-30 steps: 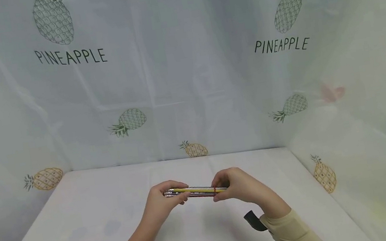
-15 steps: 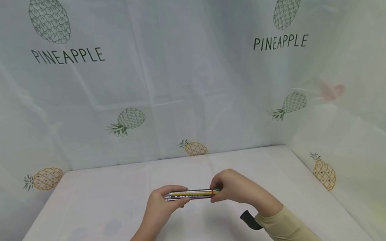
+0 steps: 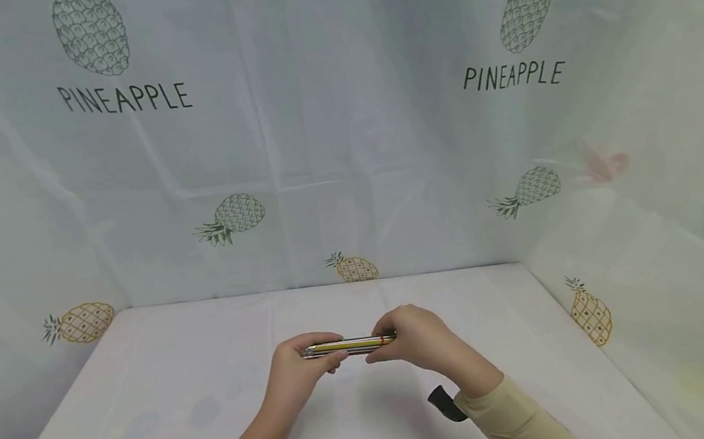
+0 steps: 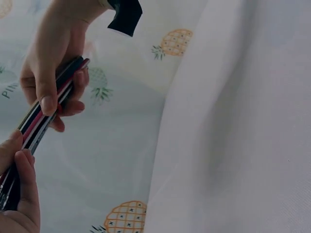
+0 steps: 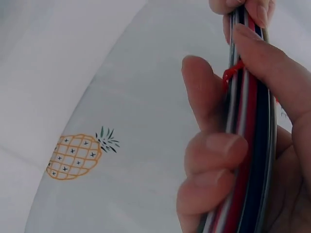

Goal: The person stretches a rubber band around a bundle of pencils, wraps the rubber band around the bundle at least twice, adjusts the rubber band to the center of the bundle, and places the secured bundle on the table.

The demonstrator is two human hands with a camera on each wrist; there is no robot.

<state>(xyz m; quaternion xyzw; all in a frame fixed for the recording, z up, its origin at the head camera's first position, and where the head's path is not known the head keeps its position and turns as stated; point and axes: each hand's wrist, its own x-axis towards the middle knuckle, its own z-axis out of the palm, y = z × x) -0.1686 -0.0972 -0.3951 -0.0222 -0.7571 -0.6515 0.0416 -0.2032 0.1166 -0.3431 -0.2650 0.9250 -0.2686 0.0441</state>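
Note:
A bundle of several striped pencils (image 3: 357, 344), with yellow, red, dark and silvery stripes, is held level above the table between both hands. The left hand (image 3: 293, 371) pinches its left end between thumb and fingers. Around the right part of the bundle curl the fingers of the right hand (image 3: 420, 334). A red elastic band (image 5: 233, 73) circles the pencils near the right thumb in the right wrist view. In the left wrist view the pencils (image 4: 35, 121) run diagonally from one hand to the other. The right palm and fingers hide the bundle's right end in the head view.
A white-covered table (image 3: 205, 423) lies beneath the hands. Behind it and at the sides hangs a pale curtain (image 3: 334, 101) printed with pineapples. Both forearms wear cream sleeves, and a black strap piece (image 3: 446, 404) sticks out near the right wrist.
The right hand has slid left along the pencils, past the red band, closer to the left hand. The left hand keeps its pinch with only slight movement.

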